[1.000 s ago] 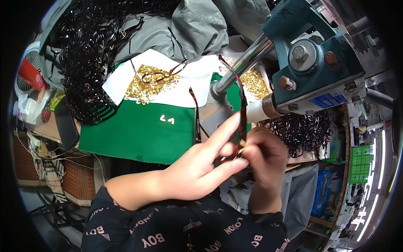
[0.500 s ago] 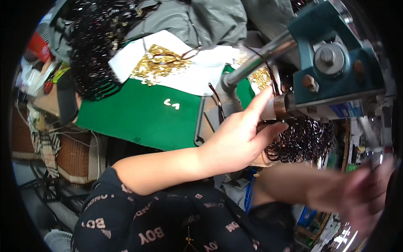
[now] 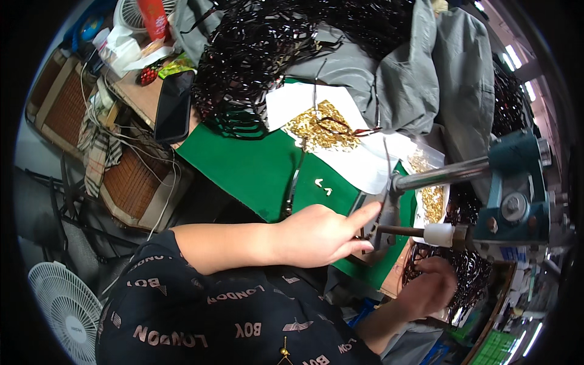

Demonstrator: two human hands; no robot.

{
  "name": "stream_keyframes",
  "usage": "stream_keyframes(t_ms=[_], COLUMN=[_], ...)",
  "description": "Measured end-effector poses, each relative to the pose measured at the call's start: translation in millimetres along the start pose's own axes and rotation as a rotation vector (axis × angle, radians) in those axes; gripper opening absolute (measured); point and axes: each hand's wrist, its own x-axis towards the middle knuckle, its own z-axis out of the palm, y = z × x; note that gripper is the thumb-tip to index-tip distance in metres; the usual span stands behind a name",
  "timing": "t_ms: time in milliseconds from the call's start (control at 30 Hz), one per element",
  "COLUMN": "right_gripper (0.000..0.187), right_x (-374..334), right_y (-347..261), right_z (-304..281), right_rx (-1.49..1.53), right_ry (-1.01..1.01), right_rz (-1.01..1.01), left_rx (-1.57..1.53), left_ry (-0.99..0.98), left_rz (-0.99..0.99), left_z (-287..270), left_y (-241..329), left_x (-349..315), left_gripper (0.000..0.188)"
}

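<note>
My left hand (image 3: 313, 237) is closed on a dark eyeglass frame (image 3: 294, 185), most of it hidden by the fingers. One temple stands up behind the hand and another by the fingertips. The held part lies over the metal base of a green bench press (image 3: 508, 182), right at the tip of its thin rod (image 3: 401, 230). My right hand (image 3: 429, 286) hovers below the press head, apart from it, beside a heap of dark glasses frames (image 3: 471, 271). Motion smears its fingers, so I cannot tell whether they hold anything.
Small gold pieces (image 3: 322, 129) lie on white paper, with a pair of glasses over them. Two small white pieces (image 3: 323, 186) rest on the green mat (image 3: 243, 167). Frames are heaped at the back left. A black phone (image 3: 174, 107) lies at the left; a white fan (image 3: 70, 319) stands lower left.
The view has swung right, shifting the bench left. My right hand has come in from the far right toward the press. The press rod now reaches down to the frame in my left hand.
</note>
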Motion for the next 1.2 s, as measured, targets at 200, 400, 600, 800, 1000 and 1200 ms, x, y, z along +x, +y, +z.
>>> stream_keyframes(t_ms=[200,400,600,800,1000,1200], right_gripper=[0.014,0.013,0.013,0.013,0.011,0.006], right_x=[-26.8,-32.5,-34.3,-36.2,-25.3,-19.1], right_y=[7.3,8.6,11.9,13.4,-9.4,-21.4], right_z=[-1.6,-5.0,2.0,2.3,13.8,56.5], right_rx=[0.147,0.151,0.137,0.187,0.127,0.405], right_ry=[0.055,0.050,0.006,-0.030,-0.186,-0.266], right_rz=[0.338,0.424,0.433,0.435,0.531,0.536], left_rx=[-0.106,-0.023,0.518,1.092,0.767,-0.137], left_ry=[-0.044,0.042,0.200,0.178,0.509,0.763], left_rz=[-0.021,-0.015,0.047,0.033,0.400,-0.705], left_z=[-6.1,-7.4,-14.8,-46.5,-171.2,-362.5], left_y=[-12.6,-29.9,-62.4,-100.1,-74.5,-210.5], left_x=[40.6,72.4,88.8,110.6,75.7,31.7], left_gripper=[0.057,0.056,0.042,0.025,0.046,0.026])
